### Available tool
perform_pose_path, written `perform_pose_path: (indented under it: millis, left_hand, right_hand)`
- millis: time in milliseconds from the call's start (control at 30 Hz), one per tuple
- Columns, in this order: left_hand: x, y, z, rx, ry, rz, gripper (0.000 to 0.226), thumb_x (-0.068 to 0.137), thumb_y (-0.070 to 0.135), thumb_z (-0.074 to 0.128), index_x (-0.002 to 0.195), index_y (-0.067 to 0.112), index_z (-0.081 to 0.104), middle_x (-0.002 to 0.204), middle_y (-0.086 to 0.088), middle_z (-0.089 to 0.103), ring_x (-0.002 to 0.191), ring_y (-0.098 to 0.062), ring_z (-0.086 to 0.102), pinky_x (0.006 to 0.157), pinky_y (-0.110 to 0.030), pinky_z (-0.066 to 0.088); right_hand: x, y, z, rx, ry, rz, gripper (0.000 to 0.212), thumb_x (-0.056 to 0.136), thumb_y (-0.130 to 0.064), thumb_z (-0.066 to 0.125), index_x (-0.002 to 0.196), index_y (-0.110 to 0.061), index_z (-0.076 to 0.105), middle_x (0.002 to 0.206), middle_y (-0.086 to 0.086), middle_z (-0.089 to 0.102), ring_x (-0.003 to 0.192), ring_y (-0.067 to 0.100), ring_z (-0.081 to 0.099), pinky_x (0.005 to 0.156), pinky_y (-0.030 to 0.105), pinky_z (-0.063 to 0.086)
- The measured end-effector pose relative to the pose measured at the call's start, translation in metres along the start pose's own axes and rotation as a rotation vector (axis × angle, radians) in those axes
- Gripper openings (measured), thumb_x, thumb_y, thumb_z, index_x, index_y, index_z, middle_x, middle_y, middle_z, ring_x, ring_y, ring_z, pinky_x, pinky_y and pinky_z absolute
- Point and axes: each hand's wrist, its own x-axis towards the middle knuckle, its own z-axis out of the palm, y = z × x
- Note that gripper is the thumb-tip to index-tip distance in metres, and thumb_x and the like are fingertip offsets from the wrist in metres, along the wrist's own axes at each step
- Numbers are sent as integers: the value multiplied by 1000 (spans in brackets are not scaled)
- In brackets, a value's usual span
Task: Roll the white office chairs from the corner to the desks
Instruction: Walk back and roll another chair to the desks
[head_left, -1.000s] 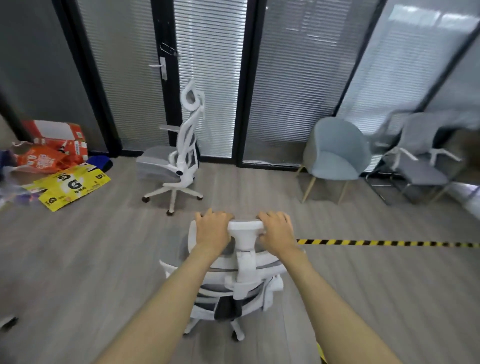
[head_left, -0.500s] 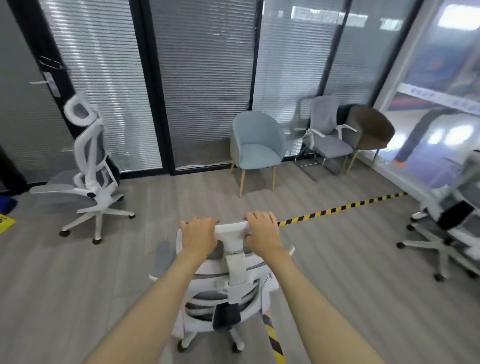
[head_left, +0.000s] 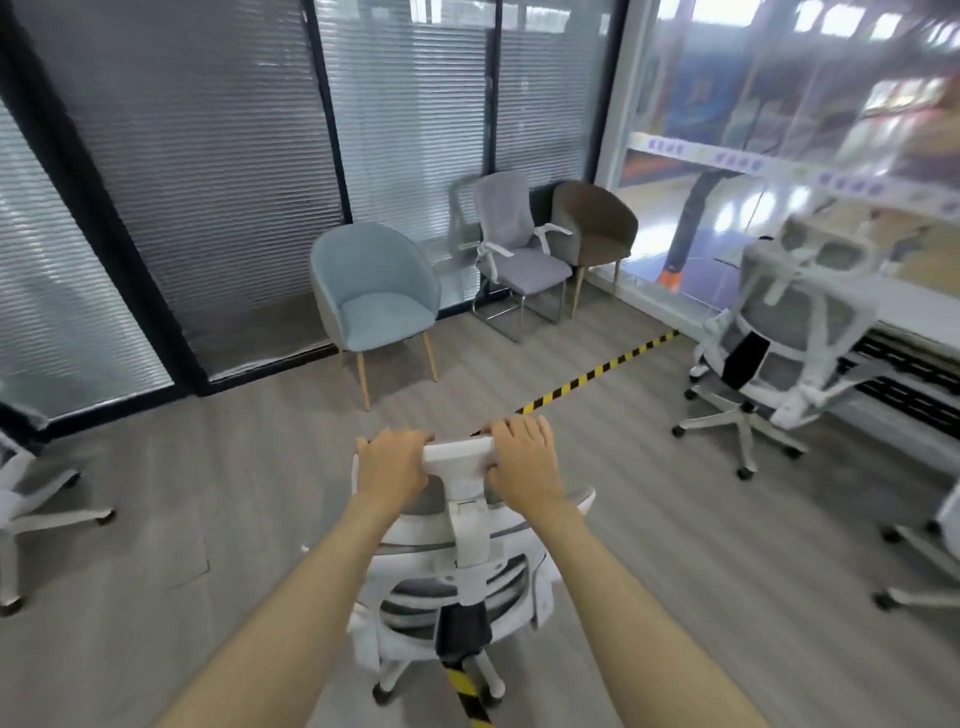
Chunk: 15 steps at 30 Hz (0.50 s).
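At the lower middle of the head view, the chair (head_left: 457, 561) is seen from behind and above, so its backrest hides the seat and only two castors and a little of the base show beneath. The left grip (head_left: 389, 465) and right grip (head_left: 524, 467) cover the two ends of the headrest (head_left: 457, 449), and each clasps it with fingers curled over the top edge. The striped tape (head_left: 597, 371) on the floor (head_left: 208, 493) vanishes under the chair and reappears between its castors. The left-edge chair (head_left: 31, 499) is cut off, showing only a blurred seat edge and base. The right-edge chair (head_left: 924, 561) shows just legs and castors. The far chair (head_left: 789, 332), by the glass on the right, is smeared with blur, and what lies beyond the glass cannot be made out. The chair in hand has a white plastic frame, grey mesh in the back and headrest, a white spine down the middle, and a black piece hanging low on it. It stands in the open floor, well apart from the blue chair (head_left: 376, 296), grey chair (head_left: 514, 244) and brown chair (head_left: 597, 223) lined up along the blinds (head_left: 218, 182).
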Motion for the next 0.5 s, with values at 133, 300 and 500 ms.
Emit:
perform_pose_path:
  millis: [133, 300, 500]
  left_hand:
    - [56, 63, 11, -17, 25, 110, 31, 76, 10, 62, 99, 31, 64, 94, 3, 66, 97, -25, 61, 84, -40, 39]
    - [128, 141, 28, -113, 107, 242, 39, 78, 10, 61, 108, 34, 61, 97, 7, 68, 97, -22, 60, 73, -35, 24]
    - [219, 223, 52, -169, 179, 404, 32, 74, 13, 75, 98, 32, 65, 92, 10, 67, 86, -19, 61, 72, -34, 32]
  right_hand:
    - [21, 72, -10, -29, 7, 92, 38, 72, -15, 63, 109, -24, 58, 108, -3, 59, 112, 24, 53, 118, 47, 30]
    - [53, 157, -24, -51, 52, 220, 39, 73, -10, 58, 110, -24, 58, 106, -6, 56, 111, 21, 51, 121, 46, 24]
    - [97, 253, -35, -124, 88, 337, 43, 70, -10, 59, 112, -23, 62, 105, -4, 59, 110, 22, 54, 115, 48, 32]
